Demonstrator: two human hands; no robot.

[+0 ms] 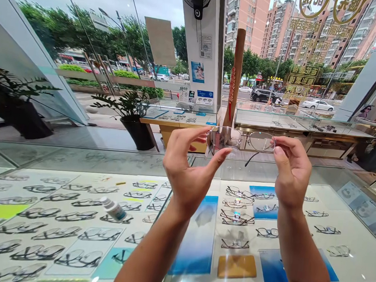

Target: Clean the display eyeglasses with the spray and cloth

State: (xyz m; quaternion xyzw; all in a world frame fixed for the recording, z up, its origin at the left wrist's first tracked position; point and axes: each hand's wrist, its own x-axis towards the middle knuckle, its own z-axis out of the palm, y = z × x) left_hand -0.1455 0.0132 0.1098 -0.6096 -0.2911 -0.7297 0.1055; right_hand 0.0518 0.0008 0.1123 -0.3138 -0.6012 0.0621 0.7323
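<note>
A pair of thin-rimmed glasses [261, 141] is held up above the glass display counter, at the middle of the view. My left hand [192, 167] has its fingers around the left end of the frame, with the thumb stretched toward the left lens. At the other end, my right hand [291, 168] pinches the frame's right edge between thumb and fingers. One dark-tipped temple hangs below the right lens. Below the hands, several rows of glasses [79, 258] lie inside the counter.
A small white bottle [113, 209] stands on the glass counter [205, 170] at left. A tan case [237, 266] and blue sheets lie at the centre. Further off are potted plants [138, 130], a wooden post [237, 71] and more display cases [270, 120].
</note>
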